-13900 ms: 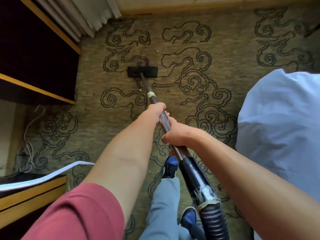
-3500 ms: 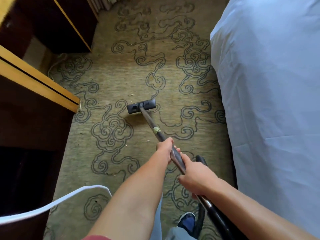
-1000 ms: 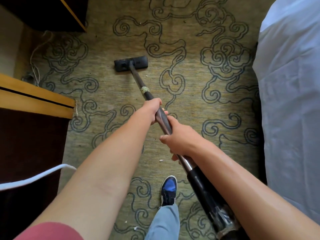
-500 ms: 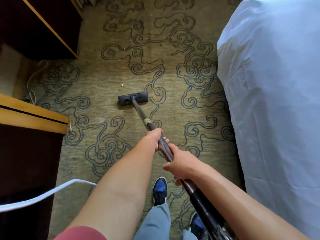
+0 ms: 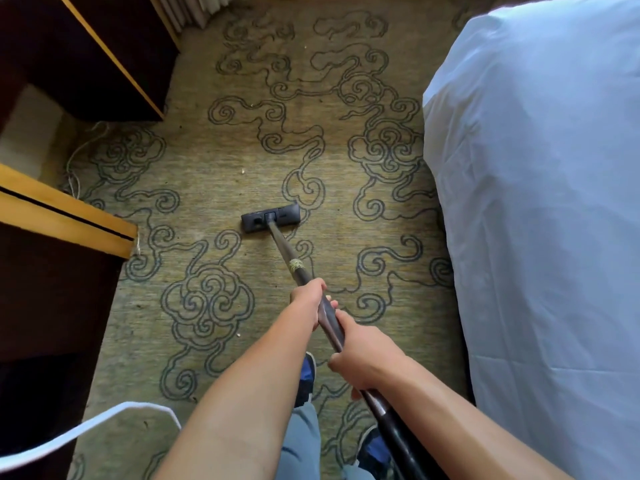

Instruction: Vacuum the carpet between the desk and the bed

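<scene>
Both hands (image 5: 341,336) gripping wand (image 5: 282,245) — nozzle (image 5: 270,218) ahead, carpet (image 5: 207,161)

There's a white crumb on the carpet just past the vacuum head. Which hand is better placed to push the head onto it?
Probably the left hand: it grips the wand farther forward, nearer the head, and the crumb lies ahead, slightly left. The right hand grips behind.

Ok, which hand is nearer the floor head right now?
Left. The left hand grips the wand closer to the floor head; the right hand grips it further back, toward the hose end.
</scene>
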Demonstrator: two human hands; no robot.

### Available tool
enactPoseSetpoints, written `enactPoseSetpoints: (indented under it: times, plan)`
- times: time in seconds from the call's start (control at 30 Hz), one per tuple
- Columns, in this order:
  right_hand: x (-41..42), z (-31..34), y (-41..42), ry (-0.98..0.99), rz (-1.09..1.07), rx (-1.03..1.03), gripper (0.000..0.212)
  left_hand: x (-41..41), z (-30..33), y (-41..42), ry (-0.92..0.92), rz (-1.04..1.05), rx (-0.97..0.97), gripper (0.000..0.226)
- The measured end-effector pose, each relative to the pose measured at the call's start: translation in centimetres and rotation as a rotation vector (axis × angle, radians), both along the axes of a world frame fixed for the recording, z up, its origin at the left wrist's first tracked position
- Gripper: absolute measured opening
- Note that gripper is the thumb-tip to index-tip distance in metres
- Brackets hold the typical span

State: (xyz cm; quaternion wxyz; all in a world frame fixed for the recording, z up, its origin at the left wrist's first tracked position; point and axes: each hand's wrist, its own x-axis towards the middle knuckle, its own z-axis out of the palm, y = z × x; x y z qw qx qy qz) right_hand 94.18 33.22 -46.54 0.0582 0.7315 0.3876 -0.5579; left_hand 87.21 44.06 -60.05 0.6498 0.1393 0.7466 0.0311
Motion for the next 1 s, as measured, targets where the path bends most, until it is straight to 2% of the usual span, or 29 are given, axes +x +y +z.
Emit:
enactPoseSetpoints:
  times: [0.13, 0.33, 0.4, 0.57, 0.73, 0.87, 1.0]
  plan:
    - [0.3, -2.3, 2.5, 0.018, -0.007, 0.007, 0.081, 0.3, -2.0, 2.7, -0.006, -0.035, 0.050, 0.022]
    - [-0.7, -4.2, 9.4, 0.071, -0.050, 0.061, 0.071, -0.8, -3.6, 10.2, 0.021, -0.076, 0.111, 0.032]
    - [-0.8, -4.6, 12.2, 0.100, -0.086, 0.064, 0.073, -0.9, -4.2, 13.4, 0.016, -0.102, 0.121, 0.034]
    - [-1.4, -5.6, 20.0, 0.132, -0.127, 0.076, 0.085, -1.5, -5.1, 21.4, 0.017, -0.114, 0.138, 0.017]
    - [-1.9, -6.4, 27.8, 0.105, -0.115, 0.059, 0.089, -1.9, -5.0, 28.8, 0.005, -0.080, 0.142, 0.019]
    - [-2.3, -7.2, 32.7, 0.095, -0.096, 0.043, 0.088, -2.0, -4.6, 33.2, 0.024, -0.104, 0.134, 0.033]
    - [-2.3, -7.8, 35.3, 0.084, -0.069, 0.040, 0.093, -2.0, -4.4, 35.8, 0.050, -0.145, 0.136, 0.030]
